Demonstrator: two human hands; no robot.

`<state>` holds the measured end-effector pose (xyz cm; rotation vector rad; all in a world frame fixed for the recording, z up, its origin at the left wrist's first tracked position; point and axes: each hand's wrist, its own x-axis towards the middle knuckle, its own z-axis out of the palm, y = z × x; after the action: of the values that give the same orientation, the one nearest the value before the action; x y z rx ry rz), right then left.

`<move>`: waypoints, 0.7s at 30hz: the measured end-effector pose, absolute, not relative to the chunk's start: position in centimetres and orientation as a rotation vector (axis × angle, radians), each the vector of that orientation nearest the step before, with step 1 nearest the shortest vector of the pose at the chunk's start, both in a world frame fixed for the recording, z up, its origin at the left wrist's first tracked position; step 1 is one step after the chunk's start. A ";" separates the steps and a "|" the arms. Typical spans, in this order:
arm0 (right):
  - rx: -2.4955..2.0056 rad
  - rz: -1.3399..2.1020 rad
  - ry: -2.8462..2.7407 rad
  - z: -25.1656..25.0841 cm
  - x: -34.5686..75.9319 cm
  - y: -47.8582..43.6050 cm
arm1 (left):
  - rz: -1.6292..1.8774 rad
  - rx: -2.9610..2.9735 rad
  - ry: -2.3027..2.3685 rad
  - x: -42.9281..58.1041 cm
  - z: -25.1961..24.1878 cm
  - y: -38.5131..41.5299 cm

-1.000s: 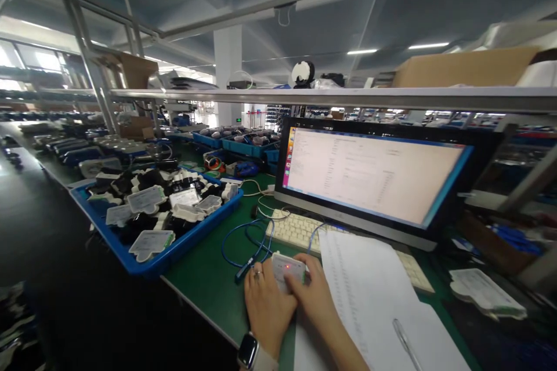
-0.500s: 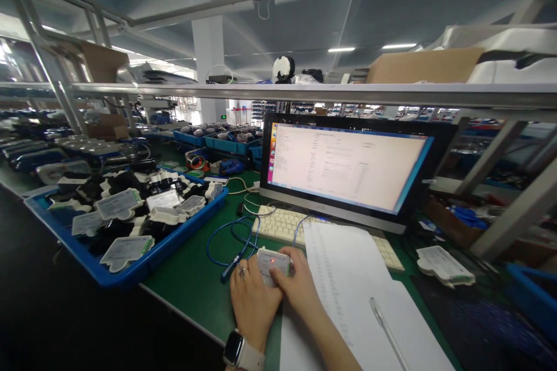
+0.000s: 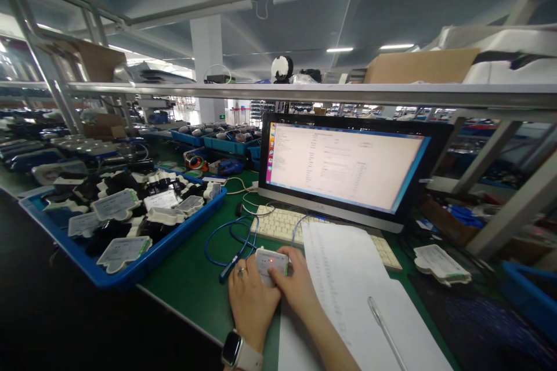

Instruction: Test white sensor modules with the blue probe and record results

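Turned the head view rightward since a second ago, sliding keyboard (image 3: 274,222), monitor (image 3: 343,165), left grip (image 3: 255,304) and right grip (image 3: 300,283) leftward across it, but shifting almost nothing in the last half second. Holding the unit (image 3: 265,257) all the while just in front of the keyboard, above the worktop (image 3: 191,290), with a red light (image 3: 271,261) glowing on its face. Closed on its lower left side with the left grip, wearing a ring (image 3: 241,272) on that hand and a watch (image 3: 231,349) at that wrist. Closed on its right edge with the right grip, thumb laid on the face. Cannot tell how the fingers lie underneath.

Seeing papers (image 3: 343,290) lying partly over the keyboard and out in front of it, with a pen (image 3: 383,324) on top. Seeing a blue cable (image 3: 230,268) looped in front of the keyboard's left end, plug near the left grip. Noting a blue crate (image 3: 167,242) heaped with white and black parts (image 3: 115,204) left of the keyboard, and a second unit (image 3: 439,262) lying right of it.
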<state>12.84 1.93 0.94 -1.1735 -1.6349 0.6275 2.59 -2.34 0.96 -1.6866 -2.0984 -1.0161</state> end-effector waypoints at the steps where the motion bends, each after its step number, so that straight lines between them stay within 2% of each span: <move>1: -1.167 0.632 -1.630 1.0 12.8 1.9 | -1.018 -1.686 -2.100 2.6 1.0 -2.4; 21: -1.142 0.615 -1.617 0.9 12.8 1.9 | -1.017 -1.692 -2.109 2.6 1.0 -2.5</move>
<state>12.76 1.93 0.90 -1.1418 -1.6168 0.6147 2.61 -2.45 1.04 -1.6917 -2.1087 -1.0167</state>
